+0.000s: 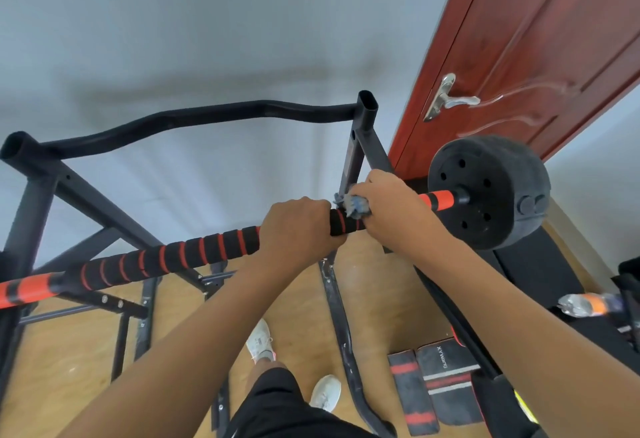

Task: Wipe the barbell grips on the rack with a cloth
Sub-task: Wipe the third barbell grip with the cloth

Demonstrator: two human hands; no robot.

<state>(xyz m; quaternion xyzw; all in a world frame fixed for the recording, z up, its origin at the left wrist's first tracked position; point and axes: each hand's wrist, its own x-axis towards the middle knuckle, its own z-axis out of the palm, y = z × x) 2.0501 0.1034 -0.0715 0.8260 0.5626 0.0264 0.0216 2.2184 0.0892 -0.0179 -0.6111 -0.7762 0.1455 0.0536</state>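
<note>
Foam-wrapped barbell (194,254) sits across the rack (367,115), left hand (294,226) clamped round it to steady, right hand (388,209) bunching the cloth (353,207) on the grip mid-wipe, so next it needs sliding outward.

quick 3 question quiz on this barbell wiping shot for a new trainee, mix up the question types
1. True or false: the left hand grips the striped foam grip of the barbell.
2. Which hand presses the cloth on the bar? A) left hand B) right hand C) neither
3. Fill in: the black weight plate sits at the bar's end nearest the red ____.

Key
1. True; its fingers are curled round the grip, beside the cloth.
2. B; the cloth is bunched under the right hand, between the left hand and the weight plate.
3. door.
</note>
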